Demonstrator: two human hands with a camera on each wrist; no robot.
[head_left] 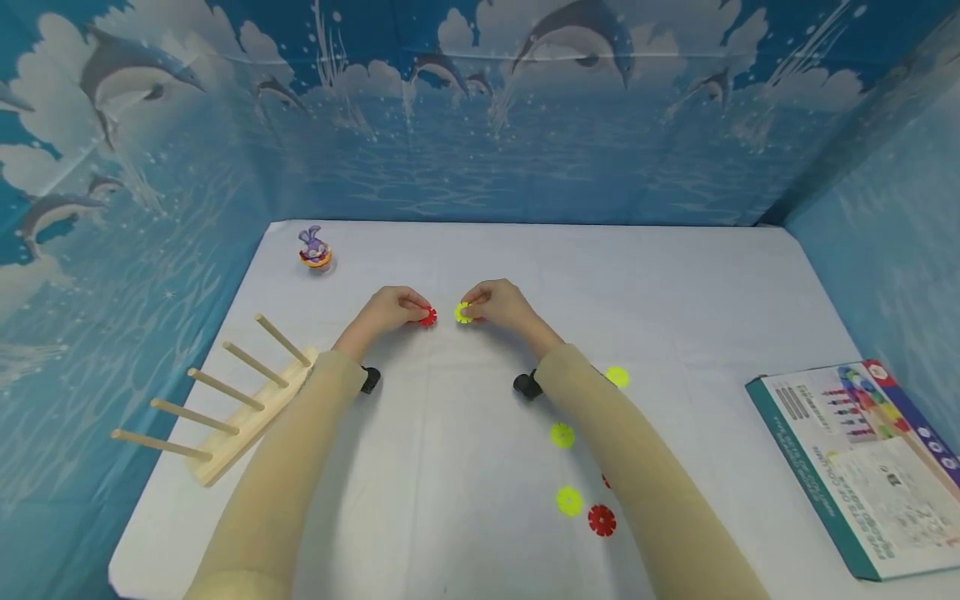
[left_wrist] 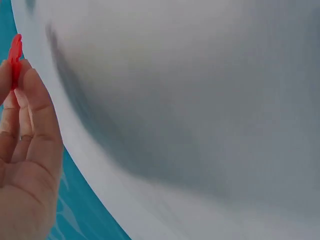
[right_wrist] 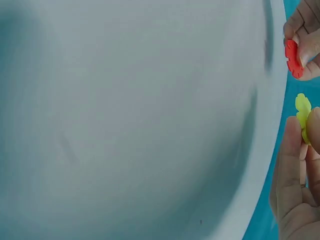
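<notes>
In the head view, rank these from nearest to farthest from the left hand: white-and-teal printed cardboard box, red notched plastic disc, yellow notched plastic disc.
1. Red disc: pinched in the left hand.
2. Yellow disc: just to the right, in the right hand.
3. Cardboard box: at far right.

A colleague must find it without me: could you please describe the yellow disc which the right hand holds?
Look across the white table for the right hand, near the middle. It pinches the notched yellow disc. The red disc is in the left hand, and the other yellow discs lie on the table.
</notes>
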